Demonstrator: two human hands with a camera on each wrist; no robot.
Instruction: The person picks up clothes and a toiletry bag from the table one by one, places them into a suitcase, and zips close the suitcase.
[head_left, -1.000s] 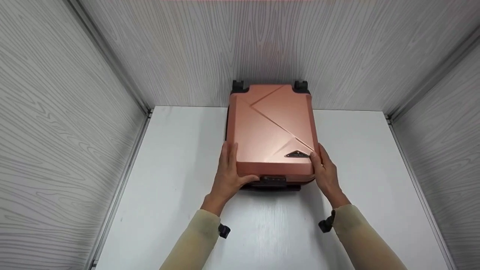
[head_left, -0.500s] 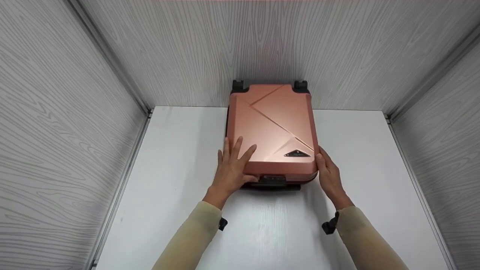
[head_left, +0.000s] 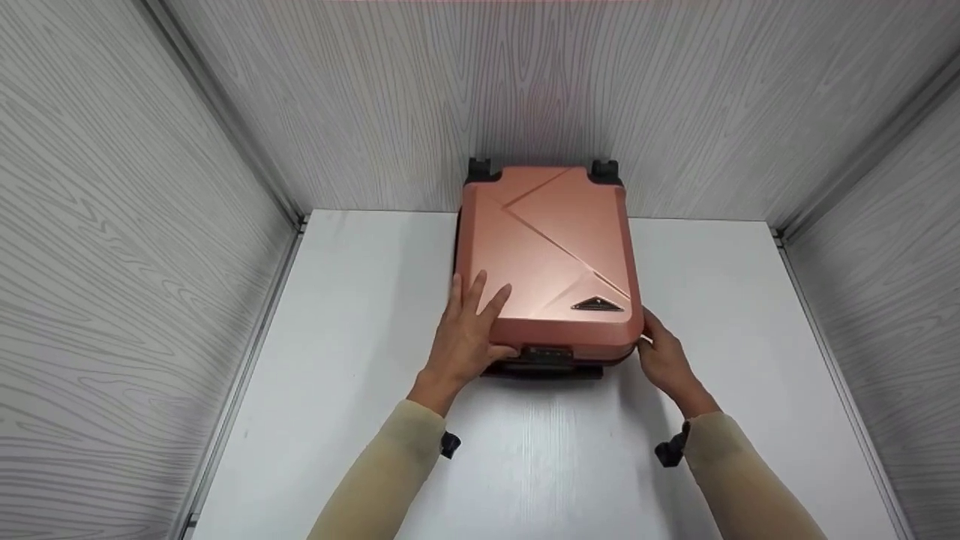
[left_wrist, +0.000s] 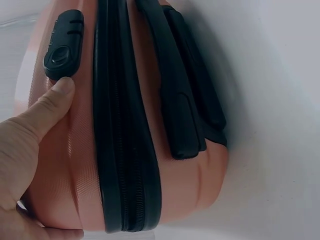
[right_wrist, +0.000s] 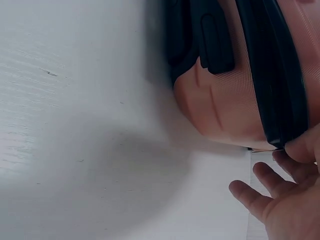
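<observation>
Grey wood-grain panel (head_left: 112, 262): upright, along the left side of the white surface (head_left: 360, 315).
Left hand (head_left: 461, 341): fingers straight and fanned over the lower left corner of the suitcase, gripping nothing; thumb on its near end, at the combination lock (left_wrist: 65, 45).
Copper-pink suitcase (head_left: 540, 240): lies on the white surface, wheels (head_left: 480, 169) by the back wall (head_left: 525, 82), carry handle (left_wrist: 172, 80) towards the person.
Triangular badge (head_left: 597, 304): near the lower right corner of the shell.
Right hand (head_left: 666, 360): thumb and forefinger together at the corner of the black zip band (right_wrist: 277, 75), other fingers loosely bent; cannot tell whether they pinch anything.
</observation>
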